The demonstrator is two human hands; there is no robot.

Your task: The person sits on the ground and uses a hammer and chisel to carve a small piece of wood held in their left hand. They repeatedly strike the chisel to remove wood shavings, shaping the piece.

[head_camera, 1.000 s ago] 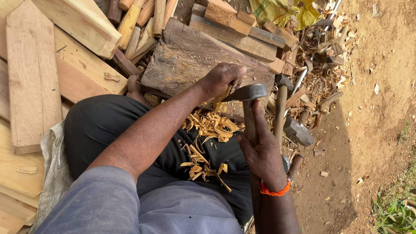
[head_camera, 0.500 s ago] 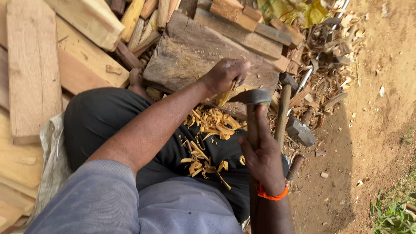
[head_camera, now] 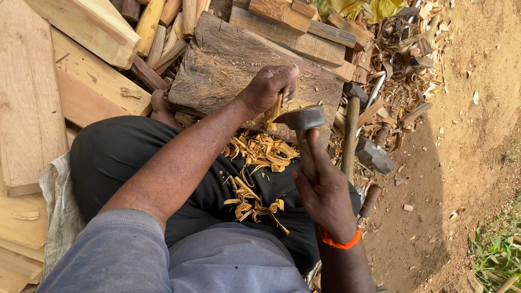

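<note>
My left hand (head_camera: 267, 87) grips a small yellowish piece of wood (head_camera: 272, 113) held upright against the front edge of a worn grey chopping block (head_camera: 225, 59). My right hand (head_camera: 325, 195), with an orange band at the wrist, holds the wooden handle of an adze-like tool whose metal head (head_camera: 302, 118) sits right beside the wood piece. Curled yellow wood shavings (head_camera: 255, 168) lie on my dark-trousered lap below the block.
A hammer (head_camera: 351, 119) and another metal-headed tool (head_camera: 374, 156) lie to the right of the block. Planks (head_camera: 32, 97) and cut sticks (head_camera: 163, 27) are stacked left and behind. Chips litter bare earth (head_camera: 467, 135) at right; a grey sack (head_camera: 59, 211) lies by my left leg.
The tool head stays close to the wood piece, shifting slightly against it. My left hand keeps its grip at the block's edge.
</note>
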